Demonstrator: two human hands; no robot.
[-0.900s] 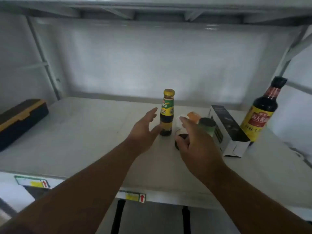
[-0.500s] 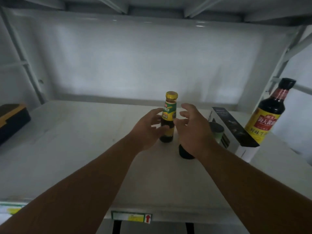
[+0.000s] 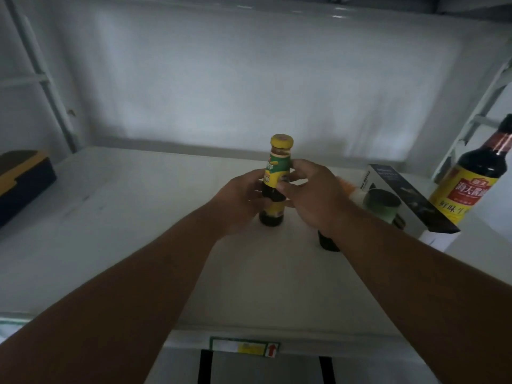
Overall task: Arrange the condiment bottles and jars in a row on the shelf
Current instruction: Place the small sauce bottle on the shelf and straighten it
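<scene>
At frame centre on the shelf (image 3: 138,217), the yellow-capped sauce bottle (image 3: 277,184) stands upright, gripped from both sides by the left hand (image 3: 243,203) and right hand (image 3: 313,195), equally near.

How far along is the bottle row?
Done: nothing lined up yet. In hand: the left hand and right hand both grip the small yellow-capped bottle, which stands mid-shelf. Left: the big soy bottle far right, the green-lidded jar beside the box, and a dark jar under the right wrist are still scattered.
</scene>
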